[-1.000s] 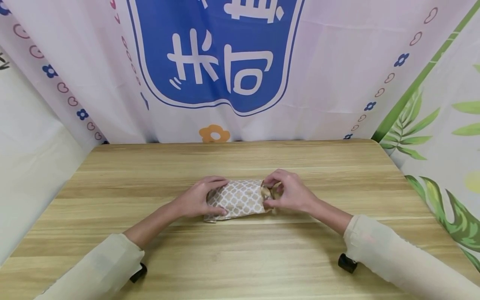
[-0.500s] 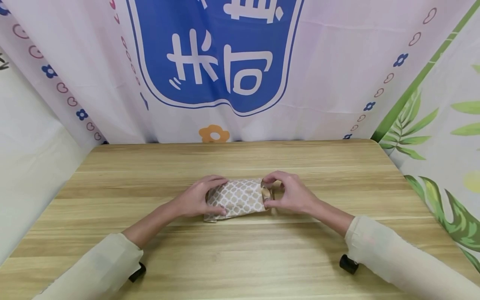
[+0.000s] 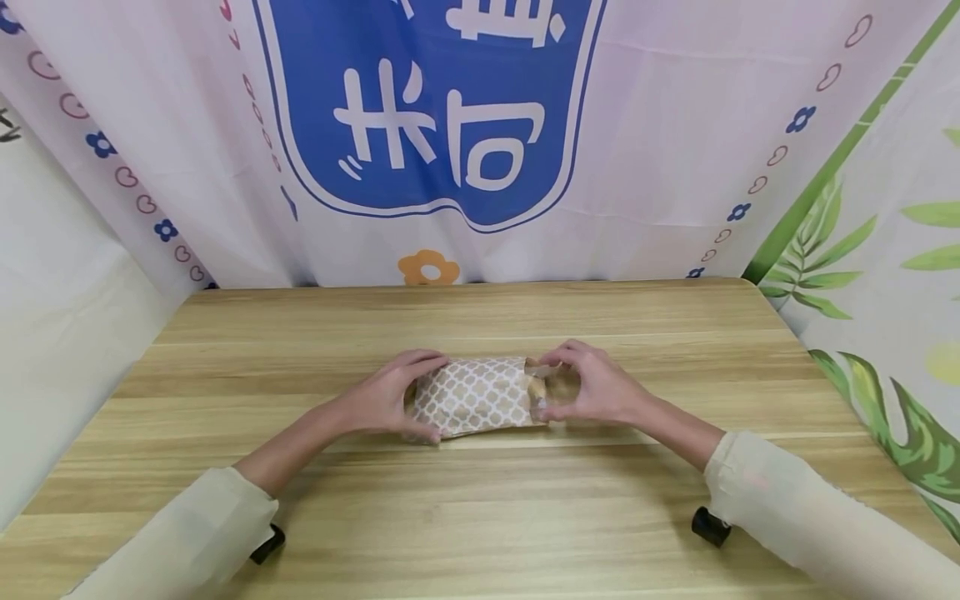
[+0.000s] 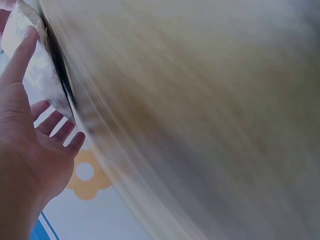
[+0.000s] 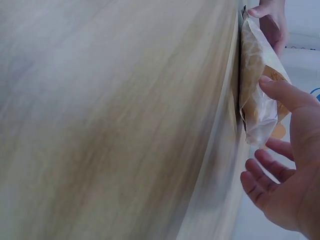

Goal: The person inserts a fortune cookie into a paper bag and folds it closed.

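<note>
A paper bag (image 3: pixel 480 393) with a beige and white lattice print lies flat at the middle of the table. From its right end peeks something tan (image 3: pixel 536 390) beside clear, shiny film; its kind is hard to tell. My left hand (image 3: pixel 386 396) is at the bag's left end, fingers spread, the blurred thumb at the lower corner. At the other end is my right hand (image 3: pixel 600 387), its thumb and fingertips at the mouth of the bag. In the right wrist view the thumb (image 5: pixel 287 93) overlaps the bag while the other fingers extend loosely.
The wooden table (image 3: pixel 480 517) reaches back to a printed cloth (image 3: pixel 652 167) hanging behind its far edge. A leaf-patterned cloth (image 3: pixel 892 275) hangs on the right. Black wrist devices show under both sleeves.
Both hands have drawn slightly outward, the left to the left and the right to the right. Their hold on the bag has loosened. The bag's right end has shifted slightly rightward.
</note>
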Tool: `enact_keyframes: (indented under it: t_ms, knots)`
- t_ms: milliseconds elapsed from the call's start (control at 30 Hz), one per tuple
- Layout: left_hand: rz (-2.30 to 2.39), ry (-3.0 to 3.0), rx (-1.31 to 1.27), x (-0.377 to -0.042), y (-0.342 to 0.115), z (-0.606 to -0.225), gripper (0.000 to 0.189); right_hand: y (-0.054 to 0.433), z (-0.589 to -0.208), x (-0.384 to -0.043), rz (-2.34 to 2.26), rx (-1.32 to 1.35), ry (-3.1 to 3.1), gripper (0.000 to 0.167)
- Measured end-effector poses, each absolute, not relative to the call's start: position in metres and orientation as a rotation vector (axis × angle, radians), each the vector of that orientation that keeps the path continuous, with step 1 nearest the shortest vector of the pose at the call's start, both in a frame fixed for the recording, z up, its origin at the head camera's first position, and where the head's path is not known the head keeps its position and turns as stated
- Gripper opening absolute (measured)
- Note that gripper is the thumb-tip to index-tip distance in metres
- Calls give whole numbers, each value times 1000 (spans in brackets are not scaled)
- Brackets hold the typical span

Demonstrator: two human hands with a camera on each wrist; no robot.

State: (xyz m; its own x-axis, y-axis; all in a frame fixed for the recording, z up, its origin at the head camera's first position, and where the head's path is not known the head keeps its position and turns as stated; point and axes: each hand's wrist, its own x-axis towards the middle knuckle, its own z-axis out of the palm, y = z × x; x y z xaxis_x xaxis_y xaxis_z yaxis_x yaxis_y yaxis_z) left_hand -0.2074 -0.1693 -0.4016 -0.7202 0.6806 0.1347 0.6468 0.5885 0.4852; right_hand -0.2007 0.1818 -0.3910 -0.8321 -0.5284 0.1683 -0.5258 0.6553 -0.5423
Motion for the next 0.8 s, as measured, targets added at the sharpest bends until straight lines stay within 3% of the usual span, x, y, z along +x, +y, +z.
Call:
enact_keyframes:
  t_ms: [800]
  knots:
    - [686,2791,1142,-208,-174,-405,115,172,-395,-202,-945,-979,2959,56]
